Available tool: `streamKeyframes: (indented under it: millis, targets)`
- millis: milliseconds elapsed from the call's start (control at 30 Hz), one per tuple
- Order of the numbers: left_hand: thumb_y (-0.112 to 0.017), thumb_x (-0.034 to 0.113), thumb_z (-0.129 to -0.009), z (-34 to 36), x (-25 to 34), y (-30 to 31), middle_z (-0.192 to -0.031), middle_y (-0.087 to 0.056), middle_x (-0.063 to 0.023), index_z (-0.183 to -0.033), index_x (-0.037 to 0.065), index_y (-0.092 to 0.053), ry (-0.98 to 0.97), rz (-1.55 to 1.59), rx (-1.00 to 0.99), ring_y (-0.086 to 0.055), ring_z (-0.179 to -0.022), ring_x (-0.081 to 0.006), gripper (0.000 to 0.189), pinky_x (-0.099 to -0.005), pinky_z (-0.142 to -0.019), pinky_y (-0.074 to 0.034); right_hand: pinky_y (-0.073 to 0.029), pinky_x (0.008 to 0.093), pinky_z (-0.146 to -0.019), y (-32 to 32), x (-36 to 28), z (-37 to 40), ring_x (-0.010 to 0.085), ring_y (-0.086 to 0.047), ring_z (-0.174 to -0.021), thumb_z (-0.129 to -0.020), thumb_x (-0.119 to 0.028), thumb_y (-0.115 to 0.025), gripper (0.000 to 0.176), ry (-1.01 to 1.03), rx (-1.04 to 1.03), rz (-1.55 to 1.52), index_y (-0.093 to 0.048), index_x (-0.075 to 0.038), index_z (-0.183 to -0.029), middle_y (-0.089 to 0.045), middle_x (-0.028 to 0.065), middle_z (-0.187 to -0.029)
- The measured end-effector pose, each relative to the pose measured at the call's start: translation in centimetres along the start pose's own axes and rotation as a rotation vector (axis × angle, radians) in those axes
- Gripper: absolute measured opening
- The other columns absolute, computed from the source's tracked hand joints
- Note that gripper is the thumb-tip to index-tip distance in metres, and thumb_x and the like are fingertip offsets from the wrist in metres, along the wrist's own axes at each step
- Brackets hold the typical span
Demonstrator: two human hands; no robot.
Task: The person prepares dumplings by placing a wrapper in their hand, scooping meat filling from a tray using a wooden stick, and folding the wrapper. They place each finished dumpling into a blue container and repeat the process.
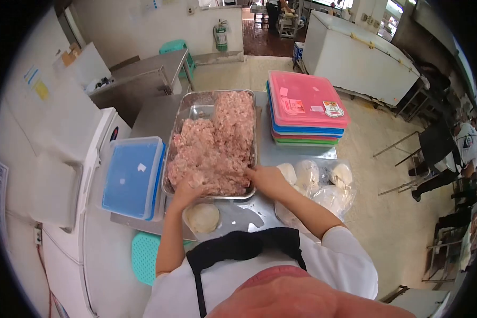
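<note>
A deep metal tray (256,132) full of pink ground meat (217,138) stands on the steel table (148,119). My left hand (190,192) is in the meat at the tray's near left, its fingers partly sunk in and hidden. At the near right, my right hand (261,179) reaches over the tray's edge, with its fingertips buried in the meat. A bare patch of tray bottom shows at the far left corner. Just below the tray lies a round pale item in a clear bag (202,218).
Stacked lidded boxes with a pink top (307,100) stand right of the tray, above bagged white rounds (331,199). Blue-lidded boxes (132,177) sit at the left, over a green stool (144,257). A person (465,143) is at the far right.
</note>
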State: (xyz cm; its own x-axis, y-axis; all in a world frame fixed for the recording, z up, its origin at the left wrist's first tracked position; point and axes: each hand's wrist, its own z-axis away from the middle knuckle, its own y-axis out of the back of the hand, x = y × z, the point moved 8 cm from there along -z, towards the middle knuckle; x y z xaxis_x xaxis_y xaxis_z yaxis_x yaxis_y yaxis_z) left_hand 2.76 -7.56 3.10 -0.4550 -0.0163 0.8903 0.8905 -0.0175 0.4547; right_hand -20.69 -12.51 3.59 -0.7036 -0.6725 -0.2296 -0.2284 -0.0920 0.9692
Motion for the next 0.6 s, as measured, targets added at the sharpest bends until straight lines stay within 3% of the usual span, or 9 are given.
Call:
streamKeyframes:
  millis: [33,133,167,300,367,433,467,533,600]
  targets:
    - [-0.075,0.021,-0.074,1.0,3.2,0.7,-0.111,-0.063,-0.0194,-0.131,-0.003,-0.044,-0.081,-0.22,0.088,-0.06,-0.106,-0.0274,0.07,-0.0374,-0.092,-0.045,-0.049,0.0447,-0.068,0.9,0.6,0.0,0.0328,-0.063,-0.08,-0.09,-0.019,-0.051,0.028,-0.013,0.009,-0.071,-0.057,-0.012,-0.117,-0.061,0.0144,-0.085]
    - [-0.076,0.023,-0.075,0.7,4.2,1.6,-0.117,-0.06,-0.0199,-0.135,0.0,-0.04,-0.18,-0.246,0.07,-0.056,-0.113,-0.0313,0.074,-0.0388,-0.097,-0.042,-0.05,0.0423,-0.074,3.3,1.3,1.2,0.0342,-0.063,-0.085,-0.092,-0.024,-0.053,0.03,-0.047,0.027,-0.357,-0.06,-0.008,-0.116,-0.064,0.0166,-0.092]
    - [-0.077,0.022,-0.074,1.3,7.5,1.9,-0.116,-0.061,-0.0158,-0.131,0.003,-0.047,-0.379,-0.145,0.144,-0.057,-0.111,-0.0316,0.068,-0.038,-0.097,-0.043,-0.05,0.0413,-0.076,4.2,1.3,1.4,0.0346,-0.063,-0.087,-0.092,-0.025,-0.054,0.031,-0.052,0.033,-0.489,-0.061,-0.007,-0.116,-0.065,0.0172,-0.095]
    - [-0.077,0.012,-0.073,0.9,8.9,0.9,-0.107,-0.062,-0.0105,-0.113,0.005,-0.058,-0.435,-0.162,0.005,-0.059,-0.1,-0.0256,0.045,-0.0362,-0.09,-0.045,-0.049,0.0343,-0.082,5.4,-1.1,1.9,0.0299,-0.064,-0.091,-0.092,-0.025,-0.059,0.035,0.123,-0.012,-0.752,-0.06,-0.002,-0.118,-0.066,0.0179,-0.103]
    - [-0.077,0.012,-0.071,0.3,8.4,-0.5,-0.098,-0.063,-0.0096,-0.102,0.004,-0.061,-0.524,-0.128,-0.12,-0.061,-0.092,-0.0254,0.036,-0.0367,-0.084,-0.047,-0.049,0.0367,-0.082,4.2,-2.5,2.1,0.0321,-0.064,-0.093,-0.092,-0.026,-0.058,0.034,0.177,-0.023,-0.763,-0.061,-0.004,-0.118,-0.066,0.0179,-0.104]
    - [-0.077,0.011,-0.067,-0.2,7.6,-0.7,-0.101,-0.064,-0.0125,-0.107,0.003,-0.061,-0.454,-0.193,-0.16,-0.061,-0.096,-0.027,0.044,-0.0359,-0.086,-0.047,-0.051,0.0385,-0.075,3.9,-3.4,1.8,0.032,-0.064,-0.088,-0.091,-0.025,-0.059,0.034,0.279,0.036,-0.732,-0.06,-0.007,-0.119,-0.066,0.0149,-0.097]
    - [-0.077,0.011,-0.065,-0.5,7.0,-0.8,-0.103,-0.065,-0.014,-0.109,0.002,-0.061,-0.419,-0.225,-0.178,-0.061,-0.099,-0.0278,0.048,-0.0354,-0.087,-0.047,-0.051,0.039,-0.072,3.8,-2.8,1.8,0.0315,-0.064,-0.085,-0.09,-0.025,-0.059,0.034,0.225,0.064,-0.568,-0.06,-0.009,-0.12,-0.064,0.0138,-0.094]
    - [-0.077,0.013,-0.066,-0.8,5.1,-0.3,-0.101,-0.065,-0.0142,-0.107,0.001,-0.061,-0.355,-0.228,-0.04,-0.061,-0.097,-0.0281,0.045,-0.0349,-0.086,-0.047,-0.051,0.04,-0.066,6.0,-2.9,1.8,0.0304,-0.063,-0.08,-0.09,-0.025,-0.058,0.034,0.116,0.116,-0.238,-0.059,-0.014,-0.121,-0.061,0.0115,-0.088]
    - [-0.078,0.016,-0.067,-1.2,3.1,-0.1,-0.1,-0.064,-0.0144,-0.106,0.001,-0.06,-0.37,-0.218,0.006,-0.061,-0.097,-0.0287,0.045,-0.035,-0.086,-0.047,-0.05,0.0401,-0.061,7.0,-4.3,2.4,0.0297,-0.062,-0.074,-0.089,-0.026,-0.059,0.029,0.171,0.228,-0.208,-0.064,-0.016,-0.115,-0.061,0.009,-0.085]
